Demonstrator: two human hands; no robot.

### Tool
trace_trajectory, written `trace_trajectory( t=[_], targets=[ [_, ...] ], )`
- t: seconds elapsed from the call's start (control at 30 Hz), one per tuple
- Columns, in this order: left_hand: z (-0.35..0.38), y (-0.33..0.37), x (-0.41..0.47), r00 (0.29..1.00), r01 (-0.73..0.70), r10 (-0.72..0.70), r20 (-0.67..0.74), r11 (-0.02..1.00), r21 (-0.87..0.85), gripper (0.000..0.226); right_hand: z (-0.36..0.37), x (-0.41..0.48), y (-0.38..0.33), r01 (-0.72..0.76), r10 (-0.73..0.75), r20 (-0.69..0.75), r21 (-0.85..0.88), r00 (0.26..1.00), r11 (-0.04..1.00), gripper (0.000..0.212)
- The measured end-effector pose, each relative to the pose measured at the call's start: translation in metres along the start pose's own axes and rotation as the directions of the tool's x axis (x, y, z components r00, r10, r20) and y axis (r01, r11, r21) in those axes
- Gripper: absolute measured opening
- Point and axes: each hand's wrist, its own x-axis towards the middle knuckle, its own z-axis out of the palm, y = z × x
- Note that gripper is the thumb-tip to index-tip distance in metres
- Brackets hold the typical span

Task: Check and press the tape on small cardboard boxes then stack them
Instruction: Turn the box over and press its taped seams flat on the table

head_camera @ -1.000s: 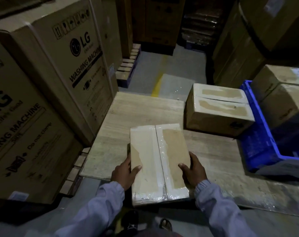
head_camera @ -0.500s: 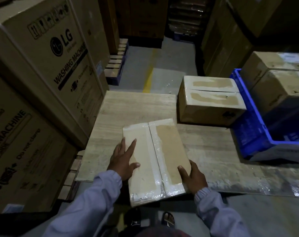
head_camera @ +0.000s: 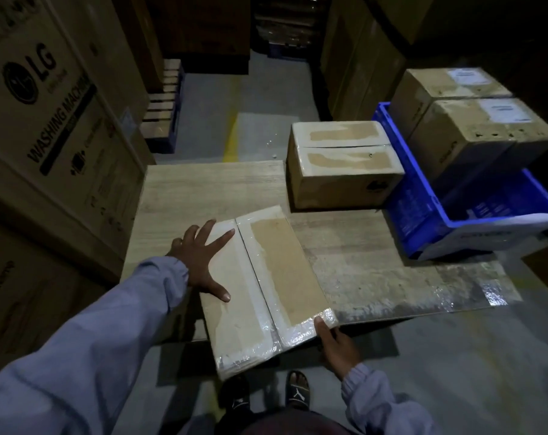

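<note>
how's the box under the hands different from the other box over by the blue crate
The near box has the left hand flat on its top and the right hand gripping its near corner; the far box is untouched. The near box overhangs the table; the far box stands at its far side. The near box's seam runs away from the camera, the far box's across. Both are taped brown cardboard.

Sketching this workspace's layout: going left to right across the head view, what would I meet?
LG washing machine carton → left hand → far taped box → blue crate. Near taped box and right hand overlap these: omitted.
</note>
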Motion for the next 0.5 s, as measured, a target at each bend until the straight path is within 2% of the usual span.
trace_trajectory(
  t=[0.07, 0.17, 0.23, 0.3, 0.37, 0.43, 0.5],
  targets=[
    [-0.002, 0.002, -0.003, 1.000, 0.005, -0.005, 0.007, 1.000, 0.008, 0.143, 0.007, 0.002, -0.002, -0.046, 0.043, 0.030, 0.097, 0.999, 0.994, 0.083],
    [-0.004, 0.005, -0.006, 1.000, 0.021, -0.021, 0.023, 1.000, 0.016, 0.144, 0.018, -0.013, -0.017, -0.146, 0.098, 0.186, 0.261, 0.978, 0.954, 0.051],
    [-0.004, 0.007, -0.011, 0.998, 0.055, -0.055, 0.029, 0.998, 0.007, 0.145, 0.019, -0.013, -0.019, -0.152, 0.089, 0.216, 0.296, 0.972, 0.943, 0.047],
    [0.002, 0.010, -0.019, 0.993, 0.121, -0.120, 0.022, 0.992, -0.045, 0.145, 0.014, -0.012, -0.027, -0.075, 0.011, 0.188, 0.337, 0.982, 0.939, 0.051],
    [0.013, 0.017, -0.032, 0.970, 0.236, -0.242, -0.026, 0.962, -0.139, 0.141, 0.007, -0.007, -0.033, 0.027, -0.085, 0.172, 0.317, 0.981, 0.948, 0.050],
    [0.030, 0.025, -0.046, 0.905, 0.379, -0.413, -0.104, 0.892, -0.248, 0.125, 0.001, -0.004, -0.041, 0.198, -0.242, 0.171, 0.236, 0.955, 0.951, 0.044],
    [0.043, 0.033, -0.060, 0.816, 0.479, -0.549, -0.180, 0.817, -0.320, 0.099, -0.004, 0.000, -0.051, 0.345, -0.376, 0.174, 0.186, 0.910, 0.920, 0.059]
  ],
)
